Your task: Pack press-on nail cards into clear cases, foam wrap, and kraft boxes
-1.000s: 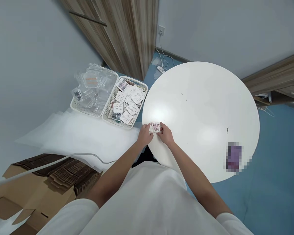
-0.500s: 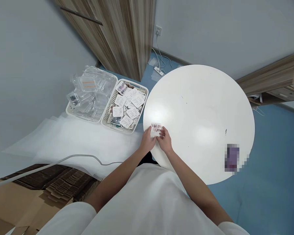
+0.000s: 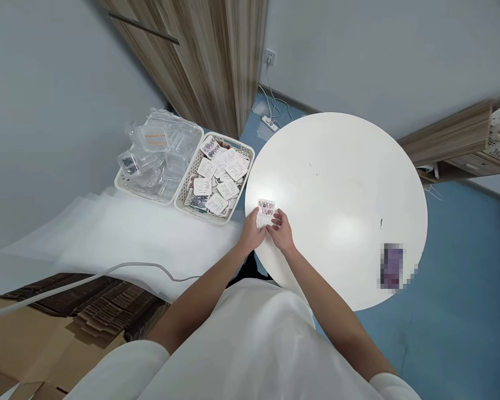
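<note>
The left hand (image 3: 252, 230) is closed on the small card (image 3: 266, 208), which lies between it and the right hand (image 3: 280, 230), whose grip one cannot tell, so loosened left fingers could let it slip.

The bench (image 3: 341, 166) is round and white, its glossy top catching pale glare. Near its right edge lies a purple item (image 3: 391, 265), blurred into blocks; a small dark mark (image 3: 381, 223) shows just beyond it, with tinier specks farther off, left of the middle.
</note>
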Tool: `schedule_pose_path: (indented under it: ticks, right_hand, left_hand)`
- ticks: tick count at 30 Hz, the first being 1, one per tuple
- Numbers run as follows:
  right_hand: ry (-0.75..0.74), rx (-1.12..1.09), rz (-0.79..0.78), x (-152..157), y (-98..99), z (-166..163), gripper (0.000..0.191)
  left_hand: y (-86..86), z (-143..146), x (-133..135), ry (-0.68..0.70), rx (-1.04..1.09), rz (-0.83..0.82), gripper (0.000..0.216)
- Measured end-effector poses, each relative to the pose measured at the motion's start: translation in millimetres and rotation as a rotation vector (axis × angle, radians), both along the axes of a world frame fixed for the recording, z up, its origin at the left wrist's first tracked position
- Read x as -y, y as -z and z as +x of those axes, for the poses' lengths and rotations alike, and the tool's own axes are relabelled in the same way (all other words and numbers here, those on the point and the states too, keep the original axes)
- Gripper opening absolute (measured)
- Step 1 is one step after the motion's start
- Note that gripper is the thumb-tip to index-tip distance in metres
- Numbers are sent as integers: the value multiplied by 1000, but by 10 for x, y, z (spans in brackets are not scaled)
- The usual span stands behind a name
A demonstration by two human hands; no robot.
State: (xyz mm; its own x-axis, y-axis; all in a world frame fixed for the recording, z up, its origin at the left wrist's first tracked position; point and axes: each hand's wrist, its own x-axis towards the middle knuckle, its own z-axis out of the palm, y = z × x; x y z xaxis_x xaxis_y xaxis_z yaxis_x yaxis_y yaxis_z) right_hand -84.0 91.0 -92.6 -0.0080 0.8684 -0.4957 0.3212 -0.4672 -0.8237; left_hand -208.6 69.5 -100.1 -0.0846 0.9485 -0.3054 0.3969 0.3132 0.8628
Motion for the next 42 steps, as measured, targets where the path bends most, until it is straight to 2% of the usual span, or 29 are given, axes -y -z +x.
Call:
schedule_pose_path:
  ticks: [10, 17, 24, 26, 30, 35, 42]
  right_hand:
    - [-64, -19, -48, 536, -81, 341, 59]
    - [-220, -102, -57, 815, -301, 772, 46]
    - [-218, -163, -58, 1115, -273, 1189, 39]
    - [-230, -188, -69, 1193, -255, 1247, 38]
    - [-245, -247, -56, 1290, -274, 1316, 35]
    - [-277, -268, -37, 1273, -311, 1339, 33]
    - [-381, -259, -11, 1088, -386, 1078, 32]
  left_hand:
    - [-121, 120, 485, -78, -60, 10, 57]
    - [-376, 276, 984, -108, 1, -98, 43]
    - [-630, 526, 1484, 106, -81, -153, 42]
    - [-665, 569, 1593, 112, -98, -150, 43]
    - [-729, 596, 1754, 17, -122, -147, 46]
    - [-825, 547, 1880, -108, -138, -152, 46]
    - [-938, 334, 1983, -299, -124, -120, 44]
